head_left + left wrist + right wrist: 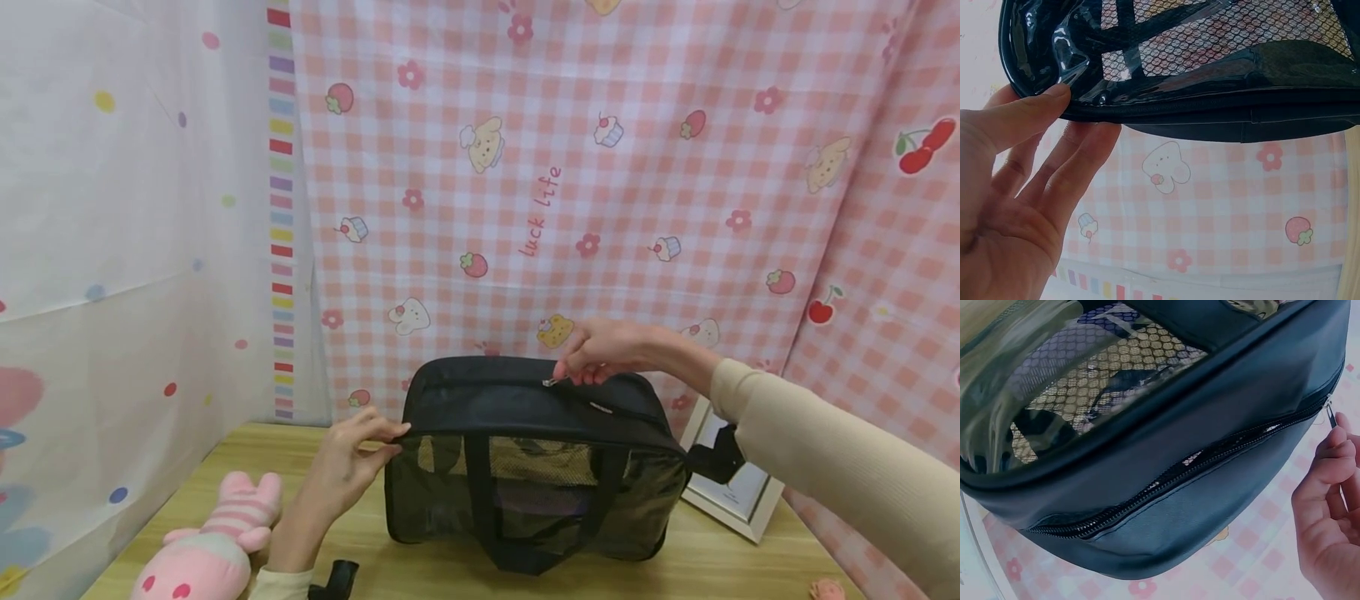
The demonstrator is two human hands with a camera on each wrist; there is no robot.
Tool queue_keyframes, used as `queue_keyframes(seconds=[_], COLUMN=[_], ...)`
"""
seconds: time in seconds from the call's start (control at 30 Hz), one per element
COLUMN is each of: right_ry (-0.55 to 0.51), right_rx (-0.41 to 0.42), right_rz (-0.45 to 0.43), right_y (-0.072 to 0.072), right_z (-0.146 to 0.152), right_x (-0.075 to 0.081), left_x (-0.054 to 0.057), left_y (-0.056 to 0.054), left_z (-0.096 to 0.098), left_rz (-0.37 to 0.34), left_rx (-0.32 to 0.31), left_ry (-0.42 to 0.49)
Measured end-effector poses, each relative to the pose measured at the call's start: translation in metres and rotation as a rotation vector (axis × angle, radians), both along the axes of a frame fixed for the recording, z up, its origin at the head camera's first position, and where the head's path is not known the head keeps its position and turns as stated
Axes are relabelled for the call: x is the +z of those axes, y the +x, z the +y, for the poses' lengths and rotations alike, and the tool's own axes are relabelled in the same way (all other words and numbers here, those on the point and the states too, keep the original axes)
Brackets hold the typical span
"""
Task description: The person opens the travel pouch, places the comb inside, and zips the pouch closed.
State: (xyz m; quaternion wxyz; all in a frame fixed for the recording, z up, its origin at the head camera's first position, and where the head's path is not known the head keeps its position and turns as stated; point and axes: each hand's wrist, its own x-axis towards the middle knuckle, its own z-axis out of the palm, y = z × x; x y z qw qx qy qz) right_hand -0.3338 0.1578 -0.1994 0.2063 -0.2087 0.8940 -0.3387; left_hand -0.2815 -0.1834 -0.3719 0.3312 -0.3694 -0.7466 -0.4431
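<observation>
A black bag [525, 400] with clear plastic sides, mesh and dark carry straps stands upright on the wooden table. My left hand [352, 458] pinches its upper left corner between thumb and fingers; the left wrist view shows the thumb [1054, 97] on the clear side and fingertips under the black edge. Above the top, my right hand [603, 350] pinches the metal zipper pull [1331, 412]. Seen in the right wrist view, the zipper [1179, 465] gapes a little between the pull and the end near the white frame. Something purplish shows dimly inside the bag.
A pink striped plush toy [198, 546] lies at the left of the table. Behind the bag's right end leans a white picture frame [757, 517]. A small pink flower-like item [827, 590] sits at the front right. Checked cloth [450, 167] hangs behind.
</observation>
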Motion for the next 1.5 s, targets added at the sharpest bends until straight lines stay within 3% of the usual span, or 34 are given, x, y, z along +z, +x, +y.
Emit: queue_keyframes(seconds=[0.87, 1.23, 1.5], right_ry=[-0.024, -0.021, -0.040], right_rx=[0.014, -0.008, -0.013], right_rz=[-0.043, -0.024, -0.030], right_y=[-0.003, 0.001, 0.005], right_z=[0.021, 0.046, 0.055], right_x=[-0.002, -0.003, -0.006], left_x=[0.002, 0.005, 0.003], left_y=[0.004, 0.001, 0.005], left_z=[-0.001, 0.000, 0.001], left_rz=[-0.018, 0.004, -0.044], left_rx=[0.016, 0.002, 0.039], left_ry=[-0.018, -0.001, -0.018])
